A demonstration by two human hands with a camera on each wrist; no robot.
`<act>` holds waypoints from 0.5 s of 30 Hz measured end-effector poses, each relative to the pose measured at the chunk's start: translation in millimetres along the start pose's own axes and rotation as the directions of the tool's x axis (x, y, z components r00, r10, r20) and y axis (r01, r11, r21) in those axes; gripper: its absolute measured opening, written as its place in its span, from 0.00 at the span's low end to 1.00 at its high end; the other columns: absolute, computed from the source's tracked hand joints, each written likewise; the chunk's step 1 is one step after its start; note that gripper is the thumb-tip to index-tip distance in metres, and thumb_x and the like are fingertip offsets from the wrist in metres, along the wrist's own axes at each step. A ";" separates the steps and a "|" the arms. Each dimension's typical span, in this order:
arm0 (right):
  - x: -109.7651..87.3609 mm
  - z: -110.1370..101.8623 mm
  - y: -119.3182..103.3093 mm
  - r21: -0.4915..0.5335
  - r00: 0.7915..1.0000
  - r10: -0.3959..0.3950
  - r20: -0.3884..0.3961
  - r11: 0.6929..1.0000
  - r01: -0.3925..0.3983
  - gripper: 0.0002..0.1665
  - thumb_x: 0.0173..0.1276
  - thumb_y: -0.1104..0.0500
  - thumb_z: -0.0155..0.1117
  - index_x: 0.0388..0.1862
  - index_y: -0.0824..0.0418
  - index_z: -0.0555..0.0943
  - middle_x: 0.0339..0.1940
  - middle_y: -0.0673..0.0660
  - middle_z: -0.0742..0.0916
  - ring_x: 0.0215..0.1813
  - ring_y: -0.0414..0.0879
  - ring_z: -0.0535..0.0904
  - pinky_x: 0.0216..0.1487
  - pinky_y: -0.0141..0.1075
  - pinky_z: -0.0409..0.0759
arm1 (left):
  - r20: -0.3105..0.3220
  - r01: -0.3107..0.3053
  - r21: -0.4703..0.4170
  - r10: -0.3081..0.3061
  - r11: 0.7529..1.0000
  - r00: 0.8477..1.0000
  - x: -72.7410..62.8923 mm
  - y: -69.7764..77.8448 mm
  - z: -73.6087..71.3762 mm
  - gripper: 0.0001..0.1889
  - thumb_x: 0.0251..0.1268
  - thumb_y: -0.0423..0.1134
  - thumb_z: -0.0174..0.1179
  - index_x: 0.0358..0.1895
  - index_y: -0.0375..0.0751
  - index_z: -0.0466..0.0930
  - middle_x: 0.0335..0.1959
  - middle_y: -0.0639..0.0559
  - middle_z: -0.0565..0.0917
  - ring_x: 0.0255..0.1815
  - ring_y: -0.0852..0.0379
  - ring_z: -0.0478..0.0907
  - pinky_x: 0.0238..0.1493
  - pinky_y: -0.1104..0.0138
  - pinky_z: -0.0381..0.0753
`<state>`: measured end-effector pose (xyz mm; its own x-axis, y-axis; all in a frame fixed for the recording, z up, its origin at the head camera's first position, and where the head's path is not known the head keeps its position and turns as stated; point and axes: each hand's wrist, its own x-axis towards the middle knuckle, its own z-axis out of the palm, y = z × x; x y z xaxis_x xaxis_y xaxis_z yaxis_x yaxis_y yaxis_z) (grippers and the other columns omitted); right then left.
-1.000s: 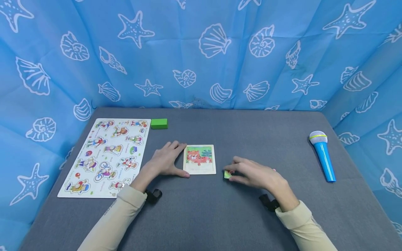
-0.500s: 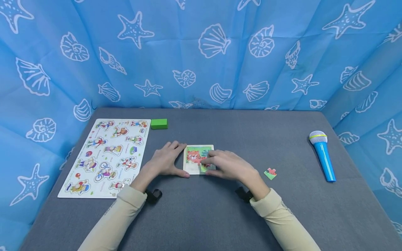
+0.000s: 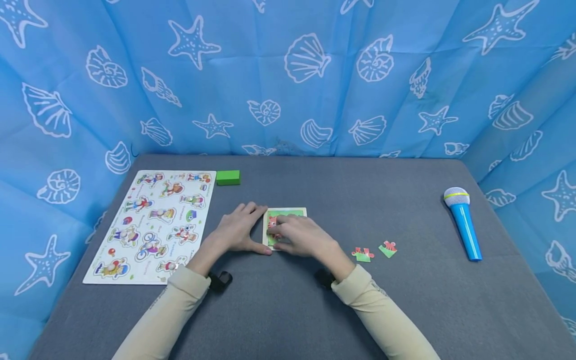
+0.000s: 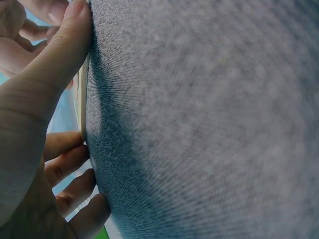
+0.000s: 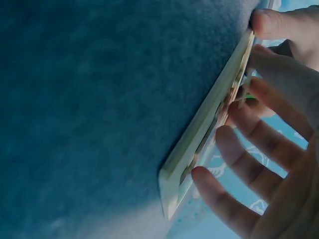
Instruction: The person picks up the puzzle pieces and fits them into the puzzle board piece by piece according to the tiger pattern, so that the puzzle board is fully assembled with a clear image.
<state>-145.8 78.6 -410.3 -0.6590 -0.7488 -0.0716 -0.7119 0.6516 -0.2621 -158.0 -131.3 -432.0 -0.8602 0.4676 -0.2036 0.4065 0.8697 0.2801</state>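
Observation:
A small square jigsaw puzzle board (image 3: 264,231) with a tiger picture lies mid-table. My left hand (image 3: 238,230) holds its left side, the thumb at the lower left corner and the forefinger at the upper left; the left wrist view shows the thumb and fingertips along its edge. My right hand (image 3: 299,237) is over the board, covering much of the picture. In the right wrist view a thin puzzle piece (image 5: 242,97) shows between the right thumb and forefinger. Two loose red and green pieces, one nearer (image 3: 362,254) and one farther right (image 3: 388,249), lie right of the board.
A large white knob puzzle board (image 3: 148,227) with several sports figures lies at the left. Beside its far right corner is a green block (image 3: 228,177). A blue toy microphone (image 3: 463,225) lies at the right. A blue seashell curtain (image 3: 288,100) surrounds the grey table (image 3: 405,200).
My right hand has moved left from the piece beside the board to over the board. The two loose pieces at the right have come into view. My left hand has stayed in place.

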 end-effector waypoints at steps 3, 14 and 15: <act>2.0 0.7 -1.7 -0.022 1.000 0.018 0.009 1.000 -0.018 0.17 0.70 0.52 0.71 0.56 0.51 0.87 0.48 0.51 0.86 0.44 0.44 0.82 0.45 0.40 0.82 | -0.001 0.002 0.003 -0.002 1.000 1.000 0.1 0.3 -0.1 0.62 0.45 0.77 0.70 0.81 0.47 0.59 0.70 0.45 0.71 0.66 0.45 0.71 0.52 0.42 0.80; -0.3 0.4 -5.0 -0.031 1.000 0.025 0.005 0.999 -0.025 0.14 0.71 0.53 0.70 0.54 0.50 0.89 0.49 0.51 0.87 0.46 0.46 0.82 0.49 0.42 0.82 | -0.012 -0.006 -0.003 0.006 1.000 1.000 -0.1 0.0 0.9 0.61 0.45 0.76 0.70 0.80 0.46 0.60 0.70 0.45 0.72 0.65 0.45 0.71 0.51 0.43 0.80; -0.7 0.4 -5.4 -0.033 1.000 0.022 0.005 0.999 -0.022 0.13 0.71 0.54 0.70 0.53 0.50 0.89 0.49 0.52 0.87 0.46 0.46 0.83 0.50 0.42 0.82 | -0.012 -0.005 -0.004 0.005 1.000 1.000 -0.1 0.1 0.8 0.61 0.45 0.76 0.70 0.80 0.46 0.60 0.70 0.45 0.72 0.65 0.45 0.71 0.50 0.43 0.80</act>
<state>-141.4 75.5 -409.2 -0.6733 -0.7347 -0.0824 -0.7048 0.6715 -0.2288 -157.6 -131.1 -432.8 -0.8617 0.4703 -0.1906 0.4100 0.8665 0.2848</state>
